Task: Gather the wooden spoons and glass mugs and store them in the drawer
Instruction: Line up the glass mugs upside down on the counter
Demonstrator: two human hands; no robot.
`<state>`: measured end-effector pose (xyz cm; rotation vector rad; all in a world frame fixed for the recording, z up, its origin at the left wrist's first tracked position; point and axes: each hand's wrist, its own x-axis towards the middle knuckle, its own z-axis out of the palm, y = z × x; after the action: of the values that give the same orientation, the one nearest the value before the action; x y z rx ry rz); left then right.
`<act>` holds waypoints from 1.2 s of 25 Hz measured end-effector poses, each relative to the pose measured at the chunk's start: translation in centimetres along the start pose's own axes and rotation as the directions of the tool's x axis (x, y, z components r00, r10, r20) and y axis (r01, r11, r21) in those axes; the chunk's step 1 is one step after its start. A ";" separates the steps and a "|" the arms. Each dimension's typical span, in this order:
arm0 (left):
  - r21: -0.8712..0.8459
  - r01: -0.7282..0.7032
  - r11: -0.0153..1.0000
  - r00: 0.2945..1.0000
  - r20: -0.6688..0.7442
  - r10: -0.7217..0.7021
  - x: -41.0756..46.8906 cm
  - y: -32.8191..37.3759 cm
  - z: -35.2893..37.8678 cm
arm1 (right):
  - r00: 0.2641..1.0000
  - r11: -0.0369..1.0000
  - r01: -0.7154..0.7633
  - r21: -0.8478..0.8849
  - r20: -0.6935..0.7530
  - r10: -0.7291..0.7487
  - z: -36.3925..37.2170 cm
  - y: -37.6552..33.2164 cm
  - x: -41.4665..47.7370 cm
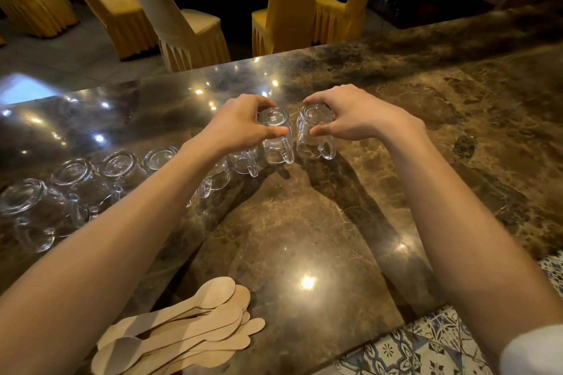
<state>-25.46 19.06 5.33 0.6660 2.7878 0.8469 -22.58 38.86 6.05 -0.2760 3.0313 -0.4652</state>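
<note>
Together, my two hands reached out over the brown marble counter (350, 222), each closed around its own glass mug. My left hand (240, 123) gripped the base of one inverted mug (275, 138), thumb on the near side and fingers curled over the far side. My right hand (353, 116) pinched the neighbouring mug (313, 134) the same way, thumb near, fingers wrapped over the top. Both mugs were clear glass, mouth down, their handles turned toward me; they stood just beside each other without my being able to tell whether they touched. I could not tell whether either had left the counter.

To the left, a row of more glass mugs (79, 183) ran toward the counter's edge, all upside down, partly hidden under my left forearm. Near me, at the front left of the counter, lay a loose pile of wooden spoons (189, 329), pale and flat, bowls pointing both ways. Beyond the counter stood yellow-covered chairs (189, 24).
</note>
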 end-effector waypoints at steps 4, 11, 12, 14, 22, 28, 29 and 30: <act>-0.016 0.010 1.000 1.000 0.014 -0.009 0.1 -0.3 0.0 | 1.000 1.000 0.001 -0.012 0.010 -0.001 0.4 -0.1 0.5; 0.007 -0.009 1.000 0.999 0.046 0.009 0.3 -0.3 0.0 | 0.999 0.999 0.016 -0.047 0.030 -0.015 0.6 -0.3 1.0; 0.009 -0.008 1.000 0.999 0.051 0.008 0.3 -0.4 0.0 | 0.999 0.999 0.018 -0.048 0.031 -0.017 0.7 -0.4 1.0; 0.006 -0.008 1.000 0.998 0.061 0.007 0.4 -0.5 0.0 | 1.000 0.999 0.014 -0.041 0.026 -0.013 0.8 -0.4 1.0; 0.065 -0.118 0.991 0.986 -0.114 0.125 -2.8 -0.9 -0.1 | 0.997 0.999 -0.038 -0.007 -0.064 0.038 1.0 -1.0 0.2; 0.016 -0.182 0.983 0.871 -0.462 0.169 -11.1 -3.1 -1.8 | 0.904 0.989 0.142 0.052 -0.415 -0.108 2.0 -5.6 -4.2; 0.021 -0.181 0.983 0.846 -0.507 0.167 -12.5 -3.5 -2.0 | 0.880 0.981 0.178 0.076 -0.458 -0.124 2.3 -6.7 -5.1; 0.025 -0.175 0.984 0.819 -0.550 0.160 -14.2 -3.9 -2.1 | 0.859 0.971 0.215 0.101 -0.492 -0.139 2.7 -7.9 -6.1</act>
<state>-14.84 8.65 5.09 0.7751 3.2452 1.2913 -15.04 31.78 6.05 -0.5035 3.4372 -0.9032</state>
